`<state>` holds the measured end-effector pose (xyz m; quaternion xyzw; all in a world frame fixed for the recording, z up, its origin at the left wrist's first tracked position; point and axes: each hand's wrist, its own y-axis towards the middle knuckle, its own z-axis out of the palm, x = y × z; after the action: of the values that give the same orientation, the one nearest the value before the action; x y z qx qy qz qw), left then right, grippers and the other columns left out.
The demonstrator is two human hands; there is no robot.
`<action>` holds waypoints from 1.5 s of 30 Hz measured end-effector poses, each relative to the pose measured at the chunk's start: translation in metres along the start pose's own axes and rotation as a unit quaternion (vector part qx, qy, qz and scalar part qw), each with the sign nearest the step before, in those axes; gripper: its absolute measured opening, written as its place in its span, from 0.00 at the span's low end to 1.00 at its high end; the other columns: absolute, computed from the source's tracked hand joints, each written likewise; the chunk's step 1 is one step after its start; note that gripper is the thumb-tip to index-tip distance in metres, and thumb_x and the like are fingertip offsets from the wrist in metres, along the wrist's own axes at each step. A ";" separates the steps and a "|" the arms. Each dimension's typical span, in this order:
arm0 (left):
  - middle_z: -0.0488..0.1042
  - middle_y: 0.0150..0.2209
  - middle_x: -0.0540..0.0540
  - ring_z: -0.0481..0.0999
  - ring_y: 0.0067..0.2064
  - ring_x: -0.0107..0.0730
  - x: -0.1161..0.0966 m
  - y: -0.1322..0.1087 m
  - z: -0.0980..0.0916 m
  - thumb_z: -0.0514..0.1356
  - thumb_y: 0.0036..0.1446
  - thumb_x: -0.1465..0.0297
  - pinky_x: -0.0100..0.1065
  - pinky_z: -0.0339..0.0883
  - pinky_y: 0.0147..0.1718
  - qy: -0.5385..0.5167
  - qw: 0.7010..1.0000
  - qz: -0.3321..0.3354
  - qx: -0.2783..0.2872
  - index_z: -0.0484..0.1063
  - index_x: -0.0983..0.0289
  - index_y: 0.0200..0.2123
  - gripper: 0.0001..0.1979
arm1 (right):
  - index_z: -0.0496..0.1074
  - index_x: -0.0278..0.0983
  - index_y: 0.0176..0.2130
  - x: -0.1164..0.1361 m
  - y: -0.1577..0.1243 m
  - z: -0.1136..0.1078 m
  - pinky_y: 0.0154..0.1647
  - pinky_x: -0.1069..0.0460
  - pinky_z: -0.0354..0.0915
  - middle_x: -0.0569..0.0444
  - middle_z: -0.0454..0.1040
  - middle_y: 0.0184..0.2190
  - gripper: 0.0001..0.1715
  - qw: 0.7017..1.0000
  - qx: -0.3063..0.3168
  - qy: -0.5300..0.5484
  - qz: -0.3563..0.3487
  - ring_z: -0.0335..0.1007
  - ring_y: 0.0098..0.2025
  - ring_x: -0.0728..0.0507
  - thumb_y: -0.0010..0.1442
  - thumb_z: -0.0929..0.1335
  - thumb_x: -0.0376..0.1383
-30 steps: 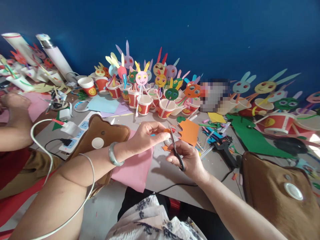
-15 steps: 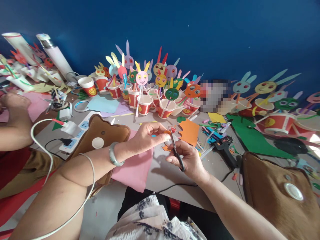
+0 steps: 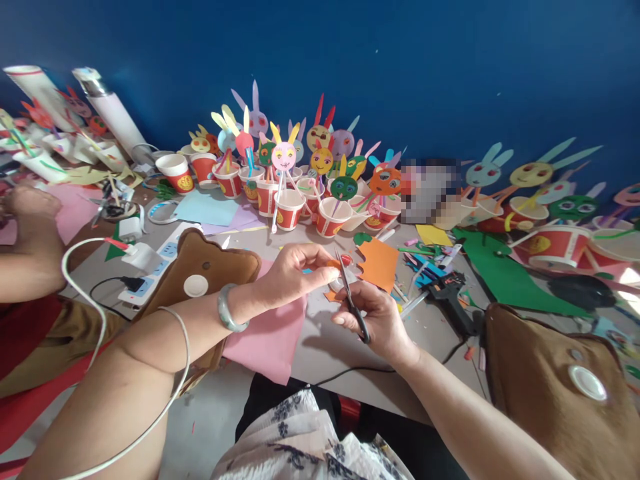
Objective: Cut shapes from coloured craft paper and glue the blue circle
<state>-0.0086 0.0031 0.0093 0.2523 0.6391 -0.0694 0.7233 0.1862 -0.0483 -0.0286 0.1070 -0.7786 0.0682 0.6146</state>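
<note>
My left hand (image 3: 299, 270) is closed, pinching a small piece of orange paper (image 3: 332, 263) between thumb and fingers; most of the piece is hidden. In my right hand (image 3: 381, 320) is a pair of scissors (image 3: 351, 303) with black handles, its blades pointing up and away from me. The blades are right at the orange piece, beside my left fingertips. An orange sheet (image 3: 379, 265) with a ragged cut edge lies on the table just beyond my right hand. Under my left wrist is pink paper (image 3: 273, 333).
Paper cups (image 3: 334, 217) with paper rabbit figures line the blue wall. A black glue gun (image 3: 453, 303) and green paper (image 3: 515, 277) lie to the right, near a brown pouch (image 3: 565, 373). A power strip (image 3: 157, 267) is at left, with a white cable across my left forearm. Another person's arm (image 3: 30, 247) rests at far left.
Very little differs. Both hands stay in place, with the scissors still at the orange piece; any blade movement is too slight to make out.
</note>
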 end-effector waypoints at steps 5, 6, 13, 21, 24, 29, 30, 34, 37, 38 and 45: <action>0.78 0.28 0.52 0.77 0.30 0.26 0.000 0.000 -0.001 0.64 0.55 0.75 0.28 0.72 0.32 -0.008 1.000 0.004 0.003 0.75 0.66 0.29 0.03 | 0.69 0.38 0.34 0.001 -0.001 0.000 0.21 0.53 0.56 0.60 0.68 0.17 0.35 1.000 0.000 0.001 -0.003 0.61 0.19 0.50 0.43 0.78 0.62; 0.79 0.28 0.52 0.77 0.31 0.26 0.000 0.000 -0.002 0.64 0.55 0.75 0.28 0.72 0.33 -0.010 1.000 0.004 0.003 0.75 0.66 0.29 0.02 | 0.69 0.38 0.34 0.001 -0.001 0.000 0.21 0.53 0.56 0.60 0.67 0.17 0.35 1.000 -0.001 -0.001 -0.004 0.61 0.19 0.50 0.43 0.77 0.62; 0.78 0.28 0.52 0.76 0.32 0.27 0.000 0.000 -0.002 0.64 0.55 0.72 0.30 0.71 0.35 0.001 1.000 0.007 0.003 0.73 0.65 0.28 0.04 | 0.69 0.38 0.33 0.001 -0.001 0.000 0.20 0.53 0.56 0.60 0.67 0.17 0.36 1.000 -0.003 -0.005 -0.001 0.60 0.19 0.50 0.43 0.77 0.63; 0.76 0.28 0.53 0.74 0.33 0.30 -0.004 -0.001 -0.005 0.57 0.62 0.66 0.31 0.69 0.35 0.031 0.999 -0.003 -0.033 0.73 0.64 0.26 0.14 | 0.70 0.38 0.34 0.000 -0.001 -0.001 0.20 0.53 0.57 0.59 0.68 0.17 0.35 1.000 -0.012 -0.008 -0.006 0.61 0.20 0.49 0.44 0.77 0.62; 0.77 0.28 0.54 0.74 0.33 0.30 -0.004 -0.001 -0.005 0.55 0.65 0.61 0.32 0.69 0.35 0.031 0.998 -0.003 -0.054 0.74 0.64 0.27 0.18 | 0.71 0.38 0.34 -0.001 -0.001 -0.001 0.20 0.53 0.57 0.59 0.68 0.17 0.35 1.000 -0.012 -0.008 -0.008 0.61 0.20 0.49 0.43 0.77 0.63; 0.76 0.28 0.52 0.73 0.31 0.27 -0.001 0.000 -0.002 0.67 0.55 0.65 0.30 0.68 0.32 0.019 1.000 -0.007 -0.024 0.74 0.65 0.29 0.10 | 0.70 0.39 0.34 -0.002 0.000 -0.001 0.19 0.53 0.56 0.60 0.67 0.17 0.34 1.000 -0.005 0.000 -0.014 0.59 0.19 0.50 0.44 0.77 0.62; 0.76 0.28 0.51 0.73 0.31 0.27 0.000 0.000 -0.001 0.67 0.55 0.66 0.29 0.69 0.33 0.012 1.000 -0.008 -0.020 0.75 0.65 0.30 0.09 | 0.69 0.39 0.34 -0.002 0.000 -0.001 0.19 0.53 0.56 0.60 0.67 0.17 0.34 1.000 -0.004 0.000 -0.016 0.59 0.19 0.50 0.44 0.77 0.62; 0.77 0.28 0.52 0.74 0.31 0.26 0.003 -0.001 0.000 0.67 0.56 0.67 0.29 0.69 0.33 0.006 1.000 -0.008 -0.025 0.75 0.66 0.29 0.08 | 0.70 0.39 0.34 -0.002 0.000 -0.001 0.19 0.53 0.56 0.60 0.67 0.18 0.33 1.000 -0.005 -0.004 -0.014 0.61 0.19 0.49 0.44 0.77 0.61; 0.77 0.28 0.52 0.74 0.31 0.26 0.003 -0.001 -0.001 0.67 0.55 0.68 0.29 0.69 0.33 0.011 1.000 -0.008 -0.025 0.75 0.65 0.29 0.07 | 0.69 0.39 0.34 -0.001 -0.001 -0.001 0.19 0.53 0.57 0.60 0.68 0.18 0.34 1.000 -0.003 -0.004 -0.009 0.62 0.19 0.48 0.44 0.78 0.61; 0.77 0.28 0.52 0.74 0.31 0.26 0.002 -0.001 -0.001 0.67 0.55 0.68 0.29 0.70 0.33 0.010 1.000 -0.007 -0.022 0.75 0.65 0.29 0.07 | 0.69 0.39 0.34 -0.001 -0.001 -0.001 0.19 0.53 0.58 0.60 0.68 0.18 0.34 1.000 -0.003 -0.004 -0.008 0.63 0.20 0.48 0.44 0.78 0.61; 0.78 0.28 0.53 0.76 0.31 0.27 0.001 0.000 -0.001 0.65 0.56 0.69 0.30 0.71 0.33 0.021 1.000 0.003 -0.004 0.74 0.64 0.28 0.06 | 0.69 0.39 0.34 -0.002 0.000 -0.001 0.20 0.53 0.58 0.60 0.68 0.17 0.33 1.000 -0.003 -0.014 -0.013 0.63 0.19 0.48 0.44 0.77 0.61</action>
<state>-0.0089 0.0036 0.0080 0.2527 0.6539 -0.0597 0.7106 0.1872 -0.0476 -0.0300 0.1163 -0.7861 0.0563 0.6044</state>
